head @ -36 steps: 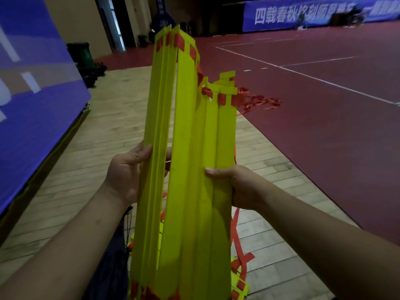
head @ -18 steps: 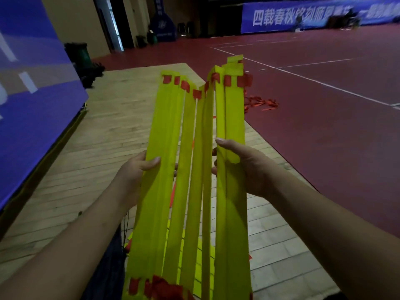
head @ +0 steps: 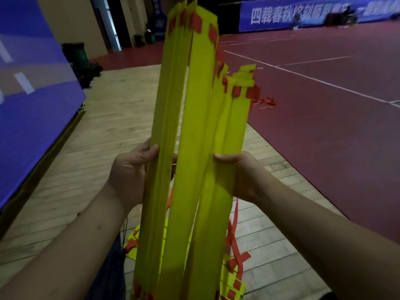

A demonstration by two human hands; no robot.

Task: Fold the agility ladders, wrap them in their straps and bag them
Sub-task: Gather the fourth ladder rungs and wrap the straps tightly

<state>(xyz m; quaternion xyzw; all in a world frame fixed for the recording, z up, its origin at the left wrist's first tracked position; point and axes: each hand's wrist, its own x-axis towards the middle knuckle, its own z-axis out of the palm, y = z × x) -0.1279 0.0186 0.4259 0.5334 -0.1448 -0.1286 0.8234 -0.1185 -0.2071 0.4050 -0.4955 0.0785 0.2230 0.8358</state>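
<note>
Two bunches of flat yellow rungs stand nearly upright in the middle of the frame, one in each hand. The left hand (head: 129,176) grips the taller left bunch (head: 171,109) about halfway along, thumb over its front edge and fingers behind it; this bunch runs up to the top edge of the frame. The right hand (head: 246,176) curls round the shorter right bunch (head: 234,126), with a digit lying across the front face and the palm against its right edge. The two bunches lean close together just above the hands.

Each bunch holds several rungs, overlapped too tightly for an exact count. The rungs are thin, smooth, strap-like slats with squared ends, and red webbing tabs (head: 195,20) cross them near the tips. One red strap (head: 234,230) hangs below the right hand, down to more yellow ladder (head: 234,286) lying on the wooden plank floor (head: 108,126) at the lower right.

One small heap of red webbing (head: 265,102) lies on the dark red court floor (head: 324,137), which is marked with white lines. A blue panel (head: 32,94) fills the left side, a blue banner (head: 303,14) with white characters spans the upper right, and one green bin (head: 75,54) stands at the upper left. Dark fabric (head: 108,273) shows beside the left forearm — what it is cannot be told.
</note>
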